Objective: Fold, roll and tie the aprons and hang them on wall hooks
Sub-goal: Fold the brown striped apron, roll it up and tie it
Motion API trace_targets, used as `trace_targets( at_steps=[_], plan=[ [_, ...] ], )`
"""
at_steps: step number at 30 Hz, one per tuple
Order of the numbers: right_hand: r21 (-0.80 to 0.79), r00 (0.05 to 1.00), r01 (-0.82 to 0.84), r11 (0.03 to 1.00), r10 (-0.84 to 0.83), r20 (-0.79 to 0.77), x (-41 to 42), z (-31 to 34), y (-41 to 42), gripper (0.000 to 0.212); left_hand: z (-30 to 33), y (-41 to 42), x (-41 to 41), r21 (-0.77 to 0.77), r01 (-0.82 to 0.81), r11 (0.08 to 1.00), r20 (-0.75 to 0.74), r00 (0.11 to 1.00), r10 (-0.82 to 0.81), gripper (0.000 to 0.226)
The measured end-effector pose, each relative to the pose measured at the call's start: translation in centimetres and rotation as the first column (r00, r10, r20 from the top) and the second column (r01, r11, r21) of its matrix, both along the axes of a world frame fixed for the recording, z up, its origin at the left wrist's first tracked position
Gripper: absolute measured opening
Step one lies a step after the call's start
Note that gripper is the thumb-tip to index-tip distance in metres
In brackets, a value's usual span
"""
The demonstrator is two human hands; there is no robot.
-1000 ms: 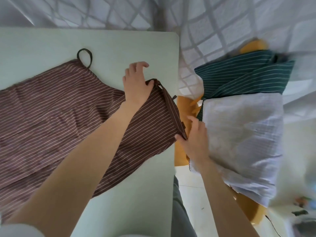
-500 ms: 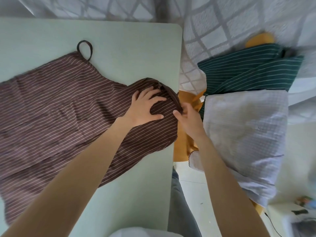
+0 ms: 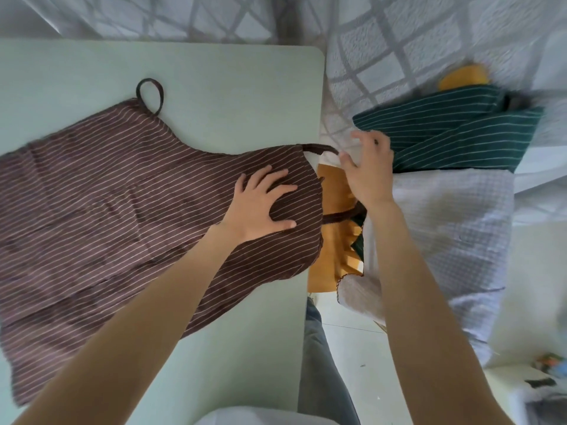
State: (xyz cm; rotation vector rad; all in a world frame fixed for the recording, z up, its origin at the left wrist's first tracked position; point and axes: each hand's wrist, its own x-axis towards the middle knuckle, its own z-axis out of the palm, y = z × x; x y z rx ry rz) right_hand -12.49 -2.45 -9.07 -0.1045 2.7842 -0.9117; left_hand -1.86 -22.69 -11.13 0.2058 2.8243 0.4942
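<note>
Brown apron (image 3: 122,194) pinned flat under open left hand (image 3: 260,207); strap (image 3: 319,147) pinched by right hand (image 3: 366,170). Risk: overpull, fabric slipping off counter (image 3: 214,87).

My left hand (image 3: 260,204) covers part of the brown apron (image 3: 122,210), whose wide end runs off the left edge. The strap (image 3: 319,148) vanishes behind my blurred right hand (image 3: 368,170). White cloth (image 3: 445,225) buries most of the green apron (image 3: 460,130) and orange cloth (image 3: 334,228).
</note>
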Motion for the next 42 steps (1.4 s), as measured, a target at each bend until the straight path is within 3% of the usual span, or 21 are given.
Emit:
trace_targets(
  at_steps=[3, 5, 7, 9, 12, 16, 19, 23, 27, 31, 33, 36, 38, 42],
  plan=[
    [-0.152, 0.998, -0.004, 0.988, 0.013, 0.06, 2.6, -0.6, 0.8, 0.033, 0.5, 0.2, -0.5, 0.082, -0.049, 0.995, -0.209, 0.976, 0.065, 0.043],
    [-0.279, 0.967, 0.067, 0.958, 0.006, 0.254, 5.4, -1.0, 0.7, 0.034, 0.2, 0.2, -1.2, 0.033, -0.165, 0.986, -0.267, 0.949, 0.167, 0.043],
    [-0.354, 0.89, 0.117, 0.928, 0.06, 0.453, 7.8, -1.7, 0.2, 0.041, -0.2, 0.2, -1.8, -0.037, -0.251, 0.967, -0.141, 0.96, 0.243, 0.053],
    [-0.375, 0.868, 0.122, 0.919, 0.084, 0.489, 9.5, -2.1, -0.1, 0.045, -0.5, 0.5, -2.1, -0.036, -0.209, 0.977, -0.027, 0.978, 0.209, 0.054],
    [-0.354, 0.946, 0.119, 0.927, 0.003, 0.324, 11.2, -1.6, 0.3, 0.039, -0.1, 1.3, -2.1, 0.072, -0.038, 0.997, -0.081, 0.996, 0.044, 0.042],
    [-0.192, 0.983, 0.029, 0.981, 0.007, 0.186, 12.5, -1.4, 1.0, 0.046, 0.0, 1.8, -1.6, 0.164, -0.013, 0.986, -0.104, 0.994, 0.03, 0.035],
    [0.098, 0.985, -0.082, 0.992, 0.066, 0.158, 13.3, -2.3, 1.4, 0.057, 0.5, 1.6, -0.1, 0.235, -0.074, 0.969, -0.123, 0.987, 0.105, 0.03],
    [0.028, 0.987, -0.15, 0.988, 0.152, -0.049, 16.0, -0.6, 0.0, 0.036, 3.1, -0.7, 6.3, 0.312, -0.257, 0.915, -0.174, 0.931, 0.32, 0.026],
    [-0.028, 0.871, -0.474, 0.88, 0.464, -0.159, 20.7, 0.8, -3.5, 0.017, 4.5, -4.3, 16.1, 0.257, -0.434, 0.864, -0.173, 0.859, 0.483, 0.018],
    [0.126, 0.632, -0.755, 0.643, 0.766, -0.117, 27.5, 0.3, -7.8, 0.035, 3.9, -7.2, 28.1, 0.145, -0.494, 0.857, -0.152, 0.845, 0.513, 0.025],
    [0.231, 0.578, -0.775, 0.588, 0.808, -0.117, 29.5, -0.3, -9.6, 0.042, 3.1, -8.3, 33.2, 0.023, -0.573, 0.819, -0.13, 0.811, 0.57, 0.024],
    [0.398, 0.628, -0.683, 0.612, 0.771, -0.109, 30.3, -0.8, -11.4, 0.042, 1.8, -9.9, 37.7, -0.131, -0.69, 0.712, -0.093, 0.723, 0.684, 0.031],
    [0.474, 0.646, -0.636, 0.609, 0.756, -0.105, 30.7, -0.8, -12.6, 0.036, 1.3, -11.2, 39.2, -0.148, -0.748, 0.647, -0.096, 0.662, 0.743, 0.031],
    [0.484, 0.616, -0.63, 0.607, 0.77, -0.165, 30.2, -0.8, -13.5, 0.026, 0.9, -13.4, 39.1, -0.083, -0.773, 0.629, -0.123, 0.634, 0.763, 0.014]
  ],
)
